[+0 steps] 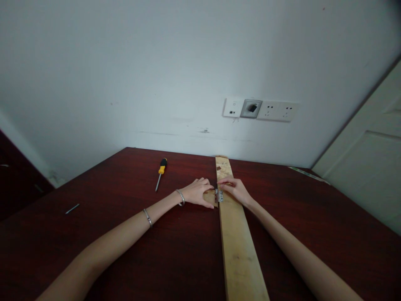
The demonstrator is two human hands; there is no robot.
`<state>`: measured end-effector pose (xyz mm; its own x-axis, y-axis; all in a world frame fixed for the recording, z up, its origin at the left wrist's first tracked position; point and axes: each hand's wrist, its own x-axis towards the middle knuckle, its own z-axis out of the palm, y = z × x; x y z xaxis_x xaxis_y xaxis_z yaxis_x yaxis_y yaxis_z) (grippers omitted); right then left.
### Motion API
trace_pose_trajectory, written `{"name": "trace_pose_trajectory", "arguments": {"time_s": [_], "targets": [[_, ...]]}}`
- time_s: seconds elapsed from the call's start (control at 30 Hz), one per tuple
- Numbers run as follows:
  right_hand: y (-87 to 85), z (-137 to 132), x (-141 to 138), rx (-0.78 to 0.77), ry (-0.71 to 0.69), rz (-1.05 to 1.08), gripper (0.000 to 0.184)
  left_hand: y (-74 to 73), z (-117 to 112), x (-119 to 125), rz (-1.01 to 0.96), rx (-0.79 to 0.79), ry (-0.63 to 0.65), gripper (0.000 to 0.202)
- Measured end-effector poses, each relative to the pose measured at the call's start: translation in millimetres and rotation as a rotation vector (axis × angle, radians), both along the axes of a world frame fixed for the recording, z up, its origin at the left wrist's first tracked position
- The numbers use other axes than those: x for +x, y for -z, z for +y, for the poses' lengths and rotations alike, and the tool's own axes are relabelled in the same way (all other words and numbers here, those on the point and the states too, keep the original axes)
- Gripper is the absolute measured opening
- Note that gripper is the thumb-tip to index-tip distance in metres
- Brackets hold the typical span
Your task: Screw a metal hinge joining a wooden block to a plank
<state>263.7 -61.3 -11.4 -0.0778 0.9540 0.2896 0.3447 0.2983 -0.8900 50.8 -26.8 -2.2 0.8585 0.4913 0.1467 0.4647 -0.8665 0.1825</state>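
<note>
A long pale wooden plank (238, 246) runs away from me across the dark red table. Against its left edge sits a small wooden block (209, 198), and my left hand (196, 193) grips it between thumb and fingers. A metal hinge (220, 195) lies over the seam, one leaf on the plank and the other at the block. Just above the hinge, my right hand (234, 189) rests over the plank with thumb and fingertips pinched together. Whatever is in that pinch, if anything, is too small to see.
A yellow and black screwdriver (161, 169) lies on the table (175, 259) left of the plank. Farther left is a thin metal bit (72, 208). Behind the table's far edge stands a white wall with sockets (275, 110); a panelled door (369, 159) is at right.
</note>
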Motion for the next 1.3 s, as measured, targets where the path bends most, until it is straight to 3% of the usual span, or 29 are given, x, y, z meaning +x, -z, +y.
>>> {"name": "trace_pose_trajectory", "arguments": {"time_s": [0.3,0.47,0.6,0.73,0.9,1.1,1.3], "targets": [[1.8,0,2,0.015,-0.006,-0.018,0.017,2.2,2,-1,-0.015,-0.008,-0.01,0.088],[2.9,0,2,0.04,0.013,-0.016,0.018,-13.4,7,-8,-0.101,0.001,-0.018,0.068],[2.0,-2,1,0.053,0.041,-0.015,0.018,-28.7,15,-30,-0.192,0.044,-0.068,0.049],[2.3,-3,2,0.062,0.064,-0.019,0.019,-37.7,28,-80,-0.209,0.057,-0.192,0.036],[3.6,-4,4,0.071,0.073,-0.023,0.02,-46.1,31,-168,-0.223,-0.05,-0.491,0.02],[6.2,-2,5,0.06,0.093,-0.013,0.02,-56.0,-4,-257,-0.07,-0.042,-0.686,0.018],[10.5,0,7,0.042,0.116,-0.038,0.022,-70.8,-44,-316,0.203,0.047,-0.841,0.019]]}}
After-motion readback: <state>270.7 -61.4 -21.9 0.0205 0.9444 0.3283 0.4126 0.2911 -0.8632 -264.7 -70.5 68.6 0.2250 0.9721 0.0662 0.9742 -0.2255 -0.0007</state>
